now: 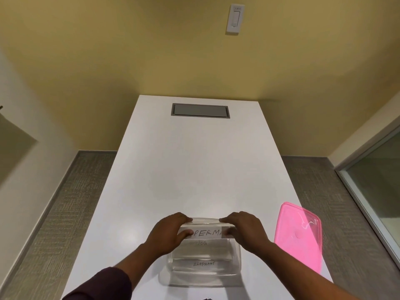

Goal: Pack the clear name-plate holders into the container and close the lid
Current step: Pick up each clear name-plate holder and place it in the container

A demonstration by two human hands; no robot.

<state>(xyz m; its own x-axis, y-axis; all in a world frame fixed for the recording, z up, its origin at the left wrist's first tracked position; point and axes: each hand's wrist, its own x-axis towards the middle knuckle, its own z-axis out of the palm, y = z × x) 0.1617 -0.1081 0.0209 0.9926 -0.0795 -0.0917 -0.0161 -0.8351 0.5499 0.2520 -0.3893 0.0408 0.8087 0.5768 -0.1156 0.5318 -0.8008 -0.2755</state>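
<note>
A clear plastic container stands open near the front edge of the white table. Inside it lie clear name-plate holders, one labelled ELEPHANT at the front and one labelled DOG behind it. A third holder, with a handwritten card reading "PERMA" between my fingers, is held over the container's far end. My left hand grips its left end and my right hand grips its right end. The pink lid lies flat on the table, right of the container.
A grey cable hatch is set into the far end of the table. Grey carpet runs along both sides. A glass panel stands at the right, and a light switch is on the yellow wall.
</note>
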